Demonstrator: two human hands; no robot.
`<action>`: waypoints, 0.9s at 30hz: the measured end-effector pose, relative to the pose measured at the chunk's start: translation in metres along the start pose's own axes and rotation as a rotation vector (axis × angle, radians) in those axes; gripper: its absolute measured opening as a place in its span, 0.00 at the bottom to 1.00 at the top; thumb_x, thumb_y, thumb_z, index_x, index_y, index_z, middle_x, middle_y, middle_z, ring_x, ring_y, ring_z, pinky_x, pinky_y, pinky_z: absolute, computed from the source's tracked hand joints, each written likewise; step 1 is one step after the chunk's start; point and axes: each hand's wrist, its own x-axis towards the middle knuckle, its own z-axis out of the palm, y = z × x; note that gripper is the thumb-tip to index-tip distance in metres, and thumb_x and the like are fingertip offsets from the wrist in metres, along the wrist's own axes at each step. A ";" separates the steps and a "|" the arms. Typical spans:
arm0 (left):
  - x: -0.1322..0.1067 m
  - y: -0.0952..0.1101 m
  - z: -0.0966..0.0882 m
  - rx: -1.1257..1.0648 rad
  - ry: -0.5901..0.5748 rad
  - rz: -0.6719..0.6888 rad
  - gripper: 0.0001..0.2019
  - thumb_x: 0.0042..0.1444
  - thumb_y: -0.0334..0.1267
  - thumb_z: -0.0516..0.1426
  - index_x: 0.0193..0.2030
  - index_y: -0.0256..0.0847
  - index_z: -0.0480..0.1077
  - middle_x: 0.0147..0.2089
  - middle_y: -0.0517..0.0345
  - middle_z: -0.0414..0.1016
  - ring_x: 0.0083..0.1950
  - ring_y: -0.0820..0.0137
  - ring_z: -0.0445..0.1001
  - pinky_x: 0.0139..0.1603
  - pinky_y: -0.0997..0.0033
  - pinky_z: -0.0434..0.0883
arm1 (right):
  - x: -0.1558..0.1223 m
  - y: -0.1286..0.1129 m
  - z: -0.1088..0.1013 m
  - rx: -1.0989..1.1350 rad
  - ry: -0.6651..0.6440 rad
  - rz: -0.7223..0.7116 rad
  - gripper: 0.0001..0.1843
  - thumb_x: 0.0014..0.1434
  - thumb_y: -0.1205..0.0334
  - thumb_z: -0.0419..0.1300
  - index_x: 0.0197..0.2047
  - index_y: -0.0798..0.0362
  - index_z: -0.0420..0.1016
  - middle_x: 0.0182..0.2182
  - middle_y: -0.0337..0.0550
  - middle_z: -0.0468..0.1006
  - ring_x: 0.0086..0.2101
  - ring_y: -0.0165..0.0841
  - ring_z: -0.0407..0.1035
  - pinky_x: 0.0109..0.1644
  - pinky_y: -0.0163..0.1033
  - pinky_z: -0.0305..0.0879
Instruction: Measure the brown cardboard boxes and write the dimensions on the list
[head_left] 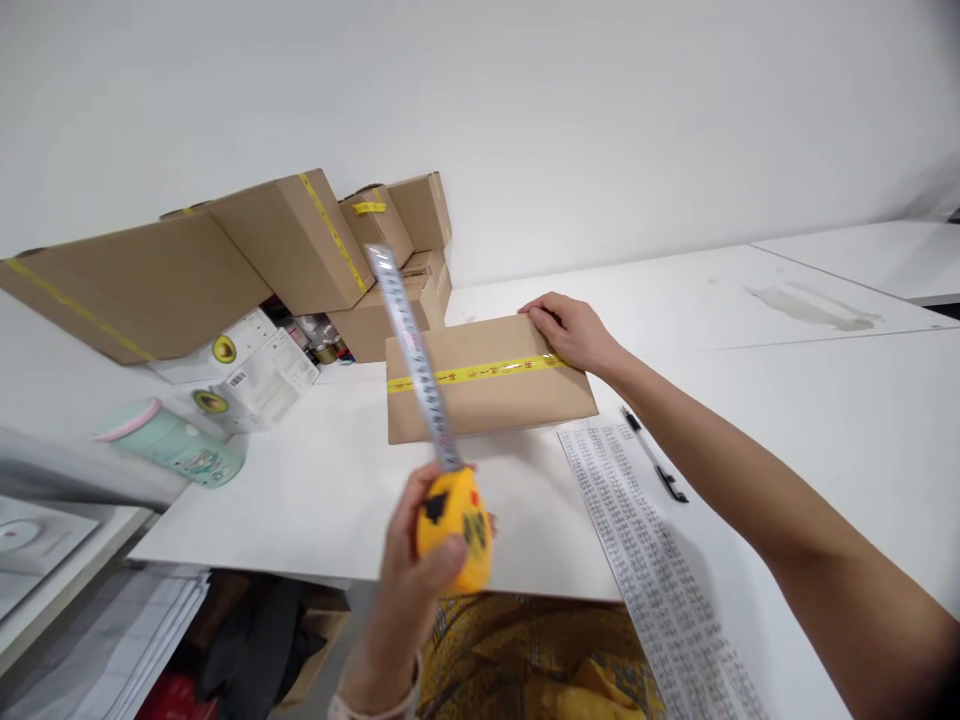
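My left hand is closed around a yellow tape measure, held up in front of me over the table's near edge. Its metal blade is pulled out and sticks up and away, across a flat cardboard box sealed with a strip of yellow tape. My right hand rests on the box's far right corner, fingers curled over the edge and pressing on it. The box lies flat on the white table.
A pile of taped cardboard boxes leans against the wall at back left, with white product cartons and a mint-green cup lying below it. A printed sheet and a black pen lie right of the box.
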 end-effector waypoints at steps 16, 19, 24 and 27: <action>-0.035 -0.052 0.041 -0.219 -0.229 -0.287 0.27 0.45 0.51 0.71 0.49 0.45 0.71 0.40 0.55 0.70 0.36 0.68 0.73 0.39 0.66 0.72 | -0.019 -0.027 0.011 -0.384 0.067 -0.312 0.20 0.71 0.64 0.42 0.54 0.45 0.73 0.40 0.45 0.80 0.40 0.40 0.69 0.48 0.48 0.60; -0.035 -0.053 0.044 -0.184 -0.223 -0.284 0.27 0.46 0.51 0.70 0.50 0.44 0.70 0.39 0.56 0.70 0.36 0.68 0.72 0.38 0.68 0.71 | -0.017 -0.024 0.014 -0.461 0.043 -0.374 0.24 0.70 0.67 0.42 0.57 0.42 0.74 0.42 0.45 0.79 0.38 0.41 0.66 0.44 0.47 0.60; -0.030 -0.064 0.042 -0.056 -0.182 -0.268 0.26 0.49 0.49 0.69 0.51 0.43 0.68 0.39 0.56 0.69 0.37 0.69 0.70 0.35 0.72 0.70 | -0.015 -0.016 0.015 -0.465 0.025 -0.411 0.25 0.70 0.66 0.43 0.58 0.39 0.76 0.44 0.44 0.80 0.39 0.42 0.64 0.44 0.48 0.60; -0.027 -0.070 0.037 -0.004 -0.165 -0.263 0.26 0.50 0.48 0.69 0.52 0.43 0.67 0.41 0.55 0.68 0.38 0.69 0.69 0.35 0.73 0.71 | -0.015 -0.015 0.016 -0.462 0.030 -0.405 0.25 0.71 0.64 0.42 0.57 0.40 0.77 0.43 0.45 0.80 0.39 0.42 0.63 0.43 0.48 0.60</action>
